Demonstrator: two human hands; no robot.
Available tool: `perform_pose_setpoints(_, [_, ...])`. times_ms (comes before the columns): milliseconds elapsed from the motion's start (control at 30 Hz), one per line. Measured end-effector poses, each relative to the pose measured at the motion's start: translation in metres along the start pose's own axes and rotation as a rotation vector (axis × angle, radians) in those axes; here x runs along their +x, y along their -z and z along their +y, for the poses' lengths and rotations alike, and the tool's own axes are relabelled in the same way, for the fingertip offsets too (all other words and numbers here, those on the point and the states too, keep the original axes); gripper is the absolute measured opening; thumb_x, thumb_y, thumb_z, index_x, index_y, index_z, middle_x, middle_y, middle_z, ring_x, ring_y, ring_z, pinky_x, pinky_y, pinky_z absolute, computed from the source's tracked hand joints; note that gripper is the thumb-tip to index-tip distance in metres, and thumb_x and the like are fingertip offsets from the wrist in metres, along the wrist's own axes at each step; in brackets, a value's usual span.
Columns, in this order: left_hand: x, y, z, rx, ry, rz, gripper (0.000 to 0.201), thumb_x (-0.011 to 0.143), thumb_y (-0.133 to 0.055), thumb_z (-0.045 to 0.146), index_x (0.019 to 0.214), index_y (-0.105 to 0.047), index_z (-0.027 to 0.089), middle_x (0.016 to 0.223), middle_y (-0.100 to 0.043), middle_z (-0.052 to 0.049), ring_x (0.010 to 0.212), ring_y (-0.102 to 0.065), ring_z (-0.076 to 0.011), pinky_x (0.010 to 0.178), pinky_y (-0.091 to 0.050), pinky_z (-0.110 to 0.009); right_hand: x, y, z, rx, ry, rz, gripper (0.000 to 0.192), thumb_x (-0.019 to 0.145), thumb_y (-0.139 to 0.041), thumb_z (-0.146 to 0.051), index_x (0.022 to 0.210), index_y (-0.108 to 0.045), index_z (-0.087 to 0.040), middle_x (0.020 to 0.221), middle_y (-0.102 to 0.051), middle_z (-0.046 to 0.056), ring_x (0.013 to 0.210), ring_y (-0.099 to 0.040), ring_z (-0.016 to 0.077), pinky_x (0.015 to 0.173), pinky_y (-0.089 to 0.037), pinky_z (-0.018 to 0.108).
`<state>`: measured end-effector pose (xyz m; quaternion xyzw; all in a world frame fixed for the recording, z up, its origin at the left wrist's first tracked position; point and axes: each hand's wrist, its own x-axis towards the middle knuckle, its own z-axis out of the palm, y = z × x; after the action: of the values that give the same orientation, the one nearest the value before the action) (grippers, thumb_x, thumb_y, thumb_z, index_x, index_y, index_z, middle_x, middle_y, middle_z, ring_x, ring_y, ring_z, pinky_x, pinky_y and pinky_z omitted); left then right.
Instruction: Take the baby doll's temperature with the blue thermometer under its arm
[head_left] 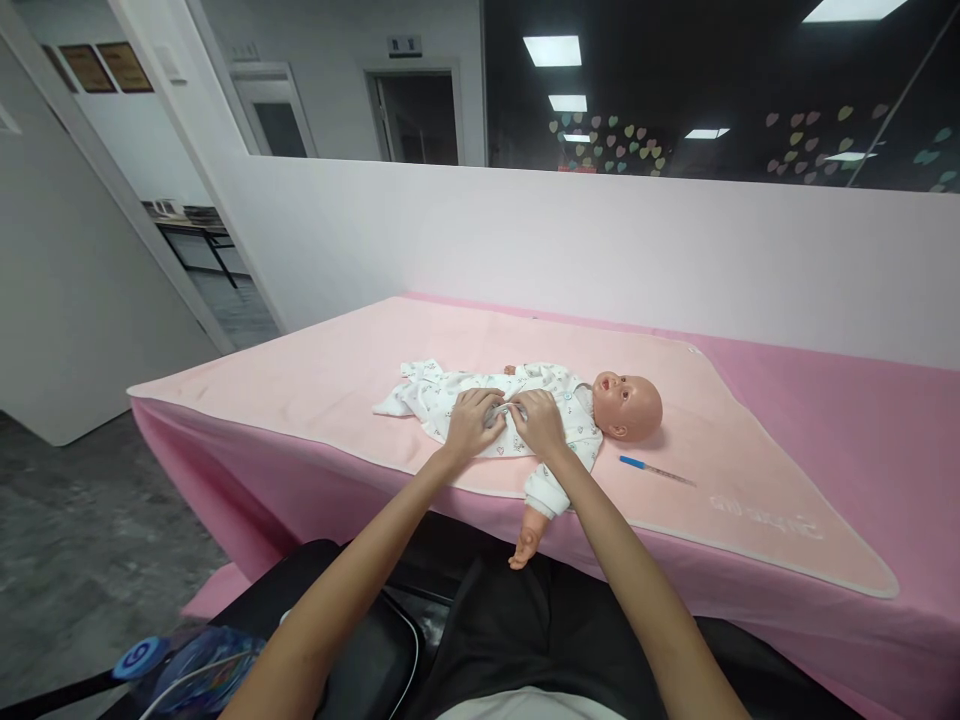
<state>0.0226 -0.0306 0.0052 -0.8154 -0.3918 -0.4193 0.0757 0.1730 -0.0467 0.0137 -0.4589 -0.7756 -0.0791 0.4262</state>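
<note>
Just nearer than the left hand [471, 425] and right hand [538, 422] runs the edge of the peach mat [315, 365], which spreads wide past the left hand, while a white wall [555, 245] stands beyond both and a blue-capped stick [657, 471] lies to the right. Under the hands, the doll [630, 408] lies lengthwise from left to right, crown pointing away past the right hand and one arm jutting over the near edge. Close together, both hands pinch its white outfit [435, 397] at the middle
</note>
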Motion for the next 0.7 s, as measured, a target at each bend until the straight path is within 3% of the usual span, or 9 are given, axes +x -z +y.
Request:
perform_pose_setpoints(267, [0.0002,-0.0012,-0.0045,-0.09,0.035,-0.036,0.009,0.078,-0.047,0.022,0.084,-0.053,0.02,0.111,-0.058,-0.005,0.1,-0.051,-0.0204,0.087,-0.036,-0.037,0.0007,0.0004,-0.0003,-0.025,0.007,-0.008,0.012,0.086,-0.05,-0.023,0.078,-0.058,-0.021,0.08,-0.065,0.001,0.082,-0.054,0.0178,0.085,-0.036,0.033])
perform_pose_setpoints(400, [0.0001,0.0001,-0.0052,-0.181,0.045,-0.016,0.011,0.081,-0.048,0.029,0.083,-0.054,0.021,0.11,-0.058,-0.005,0.102,-0.051,-0.0199,0.089,-0.037,-0.037,-0.0001,-0.0006,0.0004,-0.043,-0.009,0.018,0.013,0.087,-0.049,-0.026,0.079,-0.058,-0.022,0.08,-0.066,0.0,0.083,-0.055,0.0169,0.097,-0.027,0.038])
perform_pose_setpoints(700, [0.0011,0.0019,-0.0063,-0.379,0.141,0.004,0.013,0.078,-0.056,0.034,0.077,-0.06,0.021,0.103,-0.06,-0.005,0.1,-0.054,-0.0199,0.091,-0.04,-0.038,-0.0019,0.0001,0.0002,-0.048,-0.011,0.038,0.015,0.088,-0.048,-0.027,0.079,-0.058,-0.022,0.08,-0.066,0.0,0.082,-0.056,0.0164,0.099,-0.026,0.038])
